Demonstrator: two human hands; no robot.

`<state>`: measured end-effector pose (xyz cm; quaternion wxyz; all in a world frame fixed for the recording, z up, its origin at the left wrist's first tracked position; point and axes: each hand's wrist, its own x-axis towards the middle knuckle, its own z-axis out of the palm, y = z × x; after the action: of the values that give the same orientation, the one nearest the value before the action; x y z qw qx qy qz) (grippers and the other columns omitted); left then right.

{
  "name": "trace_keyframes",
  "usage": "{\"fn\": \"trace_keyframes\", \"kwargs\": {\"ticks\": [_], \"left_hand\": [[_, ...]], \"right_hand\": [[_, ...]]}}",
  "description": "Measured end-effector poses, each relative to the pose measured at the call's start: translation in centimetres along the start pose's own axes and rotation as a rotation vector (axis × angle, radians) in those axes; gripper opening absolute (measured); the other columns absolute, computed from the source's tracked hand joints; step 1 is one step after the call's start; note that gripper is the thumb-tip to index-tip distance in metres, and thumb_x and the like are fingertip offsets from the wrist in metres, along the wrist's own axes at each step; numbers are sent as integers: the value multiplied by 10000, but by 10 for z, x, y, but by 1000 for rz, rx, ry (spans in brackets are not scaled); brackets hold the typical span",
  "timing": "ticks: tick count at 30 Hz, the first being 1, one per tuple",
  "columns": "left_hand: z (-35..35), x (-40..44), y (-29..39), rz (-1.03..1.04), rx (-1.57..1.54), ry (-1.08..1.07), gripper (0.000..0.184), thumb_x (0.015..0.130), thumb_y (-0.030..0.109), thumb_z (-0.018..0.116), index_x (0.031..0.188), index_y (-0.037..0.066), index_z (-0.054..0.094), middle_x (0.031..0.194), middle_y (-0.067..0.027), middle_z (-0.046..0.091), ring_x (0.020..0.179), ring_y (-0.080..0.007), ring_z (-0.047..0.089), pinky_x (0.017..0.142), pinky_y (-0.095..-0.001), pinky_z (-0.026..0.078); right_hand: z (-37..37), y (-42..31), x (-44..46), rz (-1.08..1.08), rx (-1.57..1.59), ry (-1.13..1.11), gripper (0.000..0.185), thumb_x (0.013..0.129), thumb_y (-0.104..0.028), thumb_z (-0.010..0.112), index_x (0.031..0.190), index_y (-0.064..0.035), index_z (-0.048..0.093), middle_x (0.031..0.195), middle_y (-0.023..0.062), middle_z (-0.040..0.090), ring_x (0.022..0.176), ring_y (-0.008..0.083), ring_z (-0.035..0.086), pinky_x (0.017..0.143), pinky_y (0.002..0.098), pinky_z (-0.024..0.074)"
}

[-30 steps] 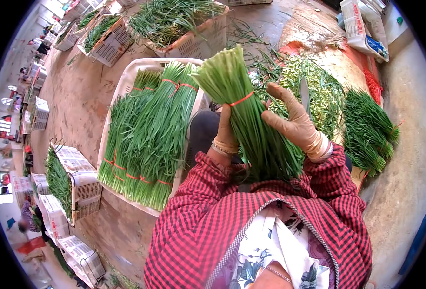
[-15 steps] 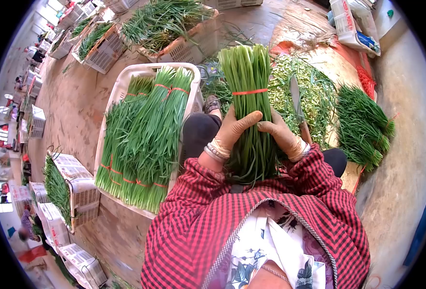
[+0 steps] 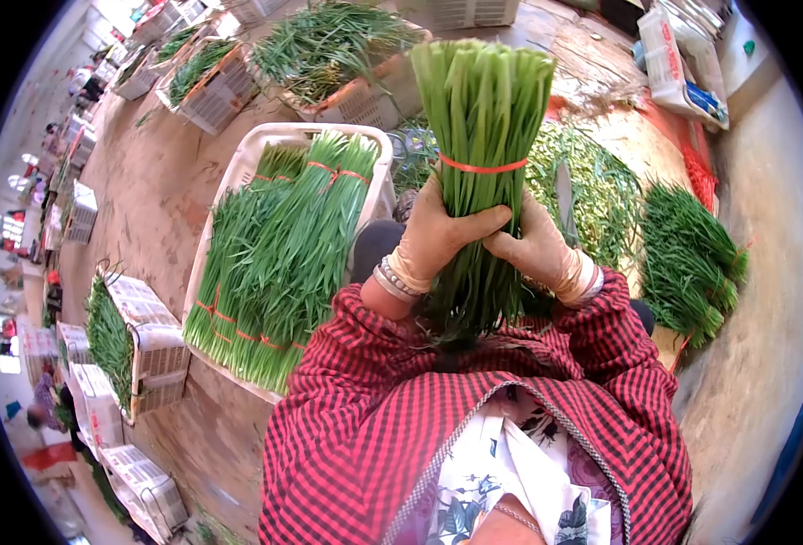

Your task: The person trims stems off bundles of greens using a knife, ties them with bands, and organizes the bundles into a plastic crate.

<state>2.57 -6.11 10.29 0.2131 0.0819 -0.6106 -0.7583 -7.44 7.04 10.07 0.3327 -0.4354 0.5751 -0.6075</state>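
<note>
Upright before me stands a bundle of garlic chives (image 3: 483, 109), its pale cut stems on top and a red band around it. My gloved left hand (image 3: 442, 232) is wrapped around its left side just below the band. From the other side, my gloved right hand (image 3: 538, 241) closes on it, the two thumbs nearly meeting in front. The dark leaf ends hang toward my lap. A knife (image 3: 565, 204) lies beyond my right hand, its handle hidden. Left of me, a white crate (image 3: 385, 173) holds several banded bundles (image 3: 283, 227).
Chopped stem trimmings (image 3: 592, 173) cover the board ahead. More chive bundles (image 3: 692, 263) lie at the right near the wall. A crate heaped with loose chives (image 3: 338, 54) stands at the back, other crates (image 3: 152, 345) line the left, and a white bag (image 3: 679, 68) sits back right.
Both hands have raised the chive bundle, bringing it nearer the camera. My grip remains below the band. The view has shifted slightly, and the knife's handle is now covered.
</note>
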Motion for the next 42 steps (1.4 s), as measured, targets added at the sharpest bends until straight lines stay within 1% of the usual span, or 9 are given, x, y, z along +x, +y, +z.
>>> {"fn": "trace_keyframes", "kwargs": {"ticks": [6,8,11,16,18,23,34,40,42], "left_hand": [[-36,9,47,305,176,192,653,684,180,827,1254,59,531,1080,-65,663,978,-139,629,849,-302,512],[-60,1,79,367,909,362,722,655,291,828,1281,100,522,1043,-111,678,909,-205,677,799,-324,534],[-100,-12,109,279,1457,443,802,596,306,820,1314,122,512,1120,-160,644,977,-319,643,860,-399,508],[-158,-45,113,114,1694,381,896,623,365,777,1425,278,388,1116,-132,655,1008,-293,645,858,-388,510],[-184,-60,108,-206,1772,418,920,631,358,768,1445,322,343,1116,-130,652,994,-299,648,855,-400,510],[-250,-85,107,-553,2109,542,786,682,384,763,1356,161,424,1074,-113,630,997,-270,647,811,-406,532],[-359,-46,111,-984,1733,550,670,684,348,757,1268,119,524,1199,-136,636,1104,-268,616,922,-372,487],[-409,22,15,-508,1004,439,838,629,279,838,1360,77,482,1167,-130,649,1000,-246,641,909,-338,479],[-427,49,-32,-682,1154,366,848,633,285,836,1360,43,473,1181,-137,640,1024,-243,627,922,-340,471]], "right_hand": [[20,4,25,43,34,-142,673,916,-163,655,1460,-36,279,1251,93,562,1129,158,529,979,308,428],[18,10,22,155,-113,-261,637,921,-170,649,1446,-38,312,1172,87,617,1074,151,576,950,297,453],[9,38,18,206,-65,-331,520,928,-183,642,1377,-33,429,1164,105,628,1077,162,590,916,292,481],[1,52,11,374,-92,-342,418,914,-168,634,1268,24,524,1179,109,628,1089,161,592,939,295,477],[-7,69,3,382,-88,-333,436,907,-185,640,1272,25,526,1168,119,634,1076,165,598,923,295,483],[-29,95,-26,451,-287,-317,461,911,-198,632,1298,22,514,1184,145,632,1068,197,609,933,305,477],[-15,128,-65,567,-592,-350,485,875,-275,642,1266,-6,541,1039,196,675,970,310,666,845,354,520],[1,122,-59,651,-647,-349,477,865,-294,640,1246,-18,562,994,197,677,908,333,670,801,385,531],[1,134,-60,703,-645,-368,486,862,-296,642,1249,-14,559,1013,199,674,932,329,667,814,379,528]]}}
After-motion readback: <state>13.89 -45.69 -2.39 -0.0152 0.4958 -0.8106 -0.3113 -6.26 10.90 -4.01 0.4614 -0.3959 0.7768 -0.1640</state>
